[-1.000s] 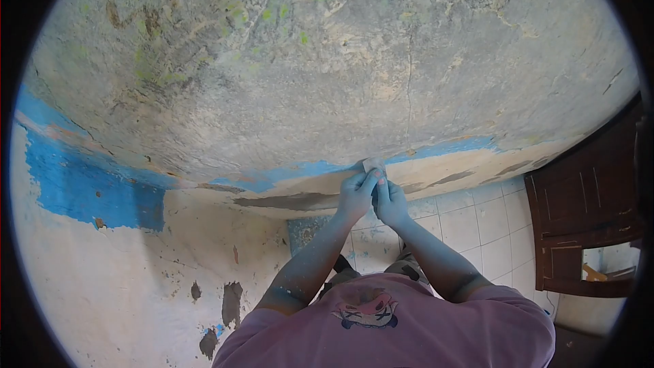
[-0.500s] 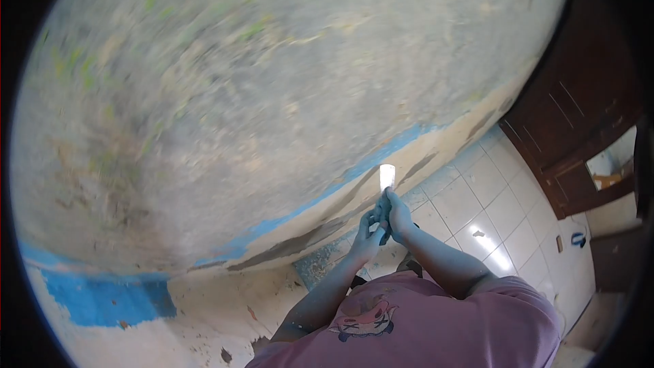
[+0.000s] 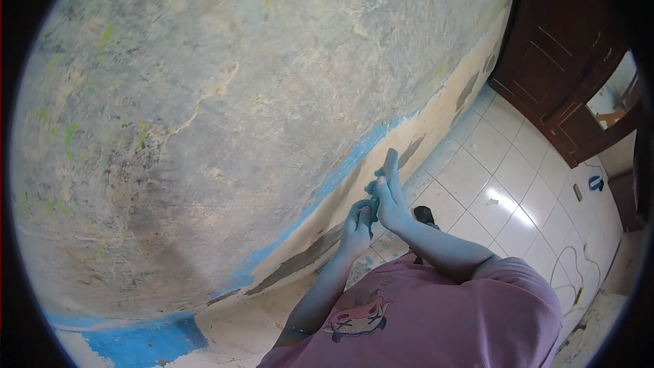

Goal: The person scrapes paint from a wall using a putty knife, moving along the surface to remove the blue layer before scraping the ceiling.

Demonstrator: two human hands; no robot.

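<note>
My left hand (image 3: 355, 230) is in front of my shirt, fingers curled inward against a small dark bluish shape I cannot make out. Touching or very close beside it is my right hand (image 3: 392, 208), its thumb raised and its other fingers partly hidden. A narrow, pale blue shape extends above the right hand; whether it is a finger or a flat tool is unclear. Both hands look bluish and dusty. Beyond them stands a rough grey wall (image 3: 225, 116) with a blue paint strip (image 3: 354, 157) and a cream band along its lower part.
White floor tiles (image 3: 463, 177) lie to the right, with a dark object (image 3: 424, 215) near my right forearm. A dark wooden cabinet (image 3: 545, 61) stands at the upper right. A pale cable (image 3: 579, 269), a small brown block (image 3: 578, 193) and a blue item (image 3: 595, 183) are on the floor.
The bright white flat piece above my hands no longer shows. My right hand has turned and risen slightly against my left. The view has shifted, and more floor shows at the right.
</note>
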